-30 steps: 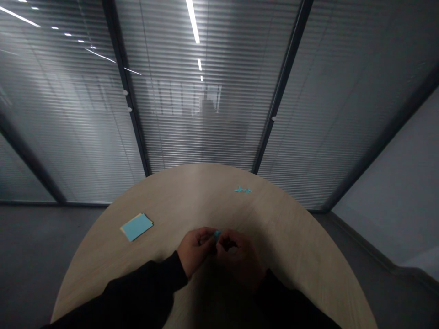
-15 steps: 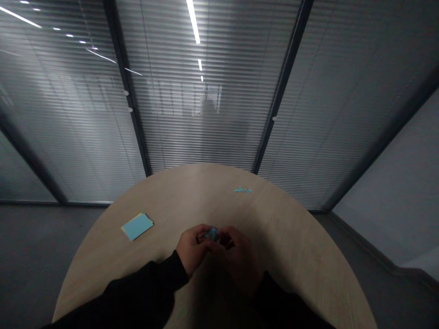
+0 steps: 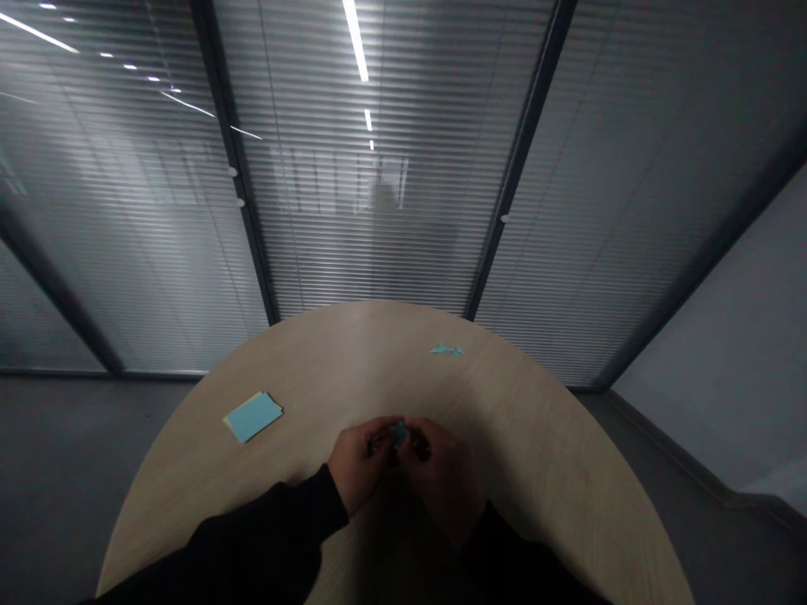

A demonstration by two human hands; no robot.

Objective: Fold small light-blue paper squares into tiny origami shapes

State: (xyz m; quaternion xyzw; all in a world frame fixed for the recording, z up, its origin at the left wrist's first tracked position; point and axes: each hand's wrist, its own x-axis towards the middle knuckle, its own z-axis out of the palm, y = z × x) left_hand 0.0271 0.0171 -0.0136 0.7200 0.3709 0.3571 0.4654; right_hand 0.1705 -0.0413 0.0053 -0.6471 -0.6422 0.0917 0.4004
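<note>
Near the middle front of the round table, a small folded piece of light blue paper is pinched between my two hands. My left hand closes on it from the left with thumb and fingers. From the other side, my right hand grips it, its fingers curled. Most of the paper is covered by fingers, so its folded shape cannot be made out. Two little folded light blue paper pieces with pointed ends lie beyond my right hand, toward the far edge.
A stack of blue and yellow paper sheets lies on the left of the round wooden table. Behind the table stands a glass partition with blinds; a pale wall is at the right.
My left hand's fingers have moved slightly right, closer to my right hand. The paper piece has shifted a little right and is more covered. The other papers have not moved.
</note>
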